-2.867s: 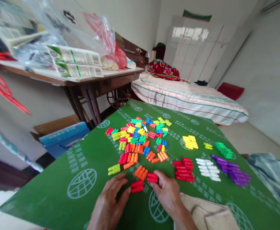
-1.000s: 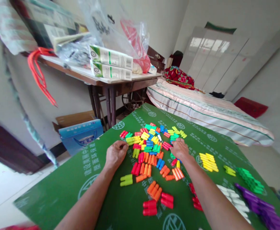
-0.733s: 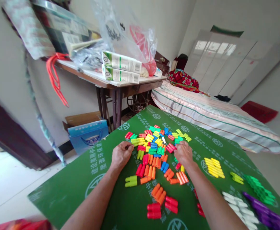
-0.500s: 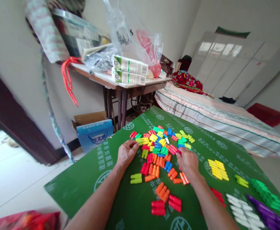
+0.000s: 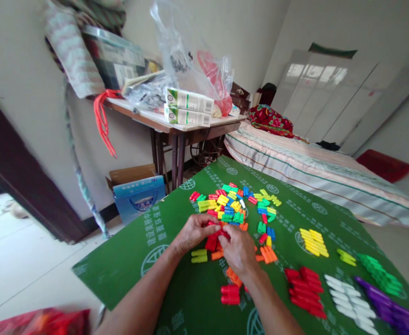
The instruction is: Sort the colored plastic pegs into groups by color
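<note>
My left hand [image 5: 194, 232] and my right hand [image 5: 237, 246] meet over the near-left side of a spread of coloured plastic toy building pieces. Each piece looks like rounded tubes joined side by side. Between my closed fingertips is a red building piece [image 5: 221, 232], partly covered by my fingers. Just below lies another red piece [image 5: 211, 243]. Yellow-green pieces [image 5: 199, 256] rest left of my right wrist, and orange pieces [image 5: 269, 254] lie to its right. Part of the spread is hidden under my right hand.
Sorted groups lie at the right of the green board [image 5: 120, 270]: yellow [image 5: 314, 242], red [image 5: 305, 293], white [image 5: 351, 302], green [image 5: 381, 274] and purple [image 5: 389, 302] pieces. Beyond stand a cluttered table [image 5: 190, 132], a blue carton [image 5: 139, 193] and a bed [image 5: 295, 158].
My right hand has moved left from the red pieces at the spread's right side to meet my left hand. My left hand has shifted slightly right and down, off the yellow-green piece.
</note>
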`<state>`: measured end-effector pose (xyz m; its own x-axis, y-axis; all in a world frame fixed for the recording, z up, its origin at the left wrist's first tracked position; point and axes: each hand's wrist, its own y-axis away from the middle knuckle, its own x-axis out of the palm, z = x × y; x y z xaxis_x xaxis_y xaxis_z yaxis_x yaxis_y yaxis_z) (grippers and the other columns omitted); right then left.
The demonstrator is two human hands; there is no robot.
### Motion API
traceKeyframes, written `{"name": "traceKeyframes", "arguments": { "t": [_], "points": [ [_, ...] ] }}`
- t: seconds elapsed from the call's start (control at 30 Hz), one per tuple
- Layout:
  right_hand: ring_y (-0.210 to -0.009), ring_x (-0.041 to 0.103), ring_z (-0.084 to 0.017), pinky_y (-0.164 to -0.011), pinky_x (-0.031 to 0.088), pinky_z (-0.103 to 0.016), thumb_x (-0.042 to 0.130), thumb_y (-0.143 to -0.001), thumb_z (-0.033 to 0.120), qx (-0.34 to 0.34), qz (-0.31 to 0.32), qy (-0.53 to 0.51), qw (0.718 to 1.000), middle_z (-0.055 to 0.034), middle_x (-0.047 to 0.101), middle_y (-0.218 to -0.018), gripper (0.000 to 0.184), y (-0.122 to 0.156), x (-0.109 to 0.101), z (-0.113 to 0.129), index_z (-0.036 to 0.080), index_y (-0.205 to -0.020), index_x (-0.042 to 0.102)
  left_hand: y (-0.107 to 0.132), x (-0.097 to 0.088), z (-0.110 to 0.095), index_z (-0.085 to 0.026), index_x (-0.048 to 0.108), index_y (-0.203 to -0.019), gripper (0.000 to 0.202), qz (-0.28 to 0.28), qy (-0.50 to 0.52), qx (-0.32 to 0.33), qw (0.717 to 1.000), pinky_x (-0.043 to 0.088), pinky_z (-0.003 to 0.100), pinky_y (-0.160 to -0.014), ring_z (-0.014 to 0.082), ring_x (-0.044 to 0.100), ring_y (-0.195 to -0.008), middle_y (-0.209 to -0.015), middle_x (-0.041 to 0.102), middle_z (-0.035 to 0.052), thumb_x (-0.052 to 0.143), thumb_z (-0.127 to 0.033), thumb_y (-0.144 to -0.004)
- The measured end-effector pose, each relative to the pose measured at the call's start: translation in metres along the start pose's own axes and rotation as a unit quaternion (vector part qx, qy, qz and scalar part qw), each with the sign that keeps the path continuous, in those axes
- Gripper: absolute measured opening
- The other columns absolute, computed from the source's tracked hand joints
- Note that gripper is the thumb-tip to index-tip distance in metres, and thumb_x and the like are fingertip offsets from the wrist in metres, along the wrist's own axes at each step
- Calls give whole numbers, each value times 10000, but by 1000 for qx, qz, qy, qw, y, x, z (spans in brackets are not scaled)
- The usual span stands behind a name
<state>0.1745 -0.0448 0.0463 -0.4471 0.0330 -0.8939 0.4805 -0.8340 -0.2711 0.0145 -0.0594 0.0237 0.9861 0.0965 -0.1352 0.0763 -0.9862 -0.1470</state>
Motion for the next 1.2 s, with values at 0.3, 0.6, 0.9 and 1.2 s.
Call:
{"name": "traceKeyframes", "arguments": {
  "t": [0.3,0.6,0.9,1.2],
  "points": [
    [-811,605,-155,-715,400,-230,517,-832,215,22,6,-28,999,-20,679,-865,158,33,-33,-34,224,-868,671,-10,-1,2,-147,668,-700,337,-67,-7,-30,997,420,216,-449,110,511,-479,-564,608,-3,689,-475,-624],
    [-855,616,-171,-813,451,-280,483,-844,292,114,12,9,993,-49,661,-985,260,87,-83,-160,231,-962,707,-14,-3,7,-144,676,-683,343,-174,-57,-39,982,349,205,-405,104,477,-443,-509,591,-19,685,-472,-581],
    [-906,595,-161,-824,423,-259,508,-782,156,64,173,59,981,-40,651,-999,252,72,-87,-183,232,-878,728,-15,-2,10,-144,669,-675,328,-169,-48,-53,983,328,198,-411,95,455,-444,-503,573,-30,686,-456,-573],
    [-987,603,-214,-898,423,-318,547,-765,252,100,200,46,974,-84,653,-1074,274,61,-88,-204,191,-975,713,-17,-3,10,-146,671,-652,311,-177,-29,-55,982,340,203,-419,103,464,-447,-512,593,-14,694,-437,-544]
  ]
}}
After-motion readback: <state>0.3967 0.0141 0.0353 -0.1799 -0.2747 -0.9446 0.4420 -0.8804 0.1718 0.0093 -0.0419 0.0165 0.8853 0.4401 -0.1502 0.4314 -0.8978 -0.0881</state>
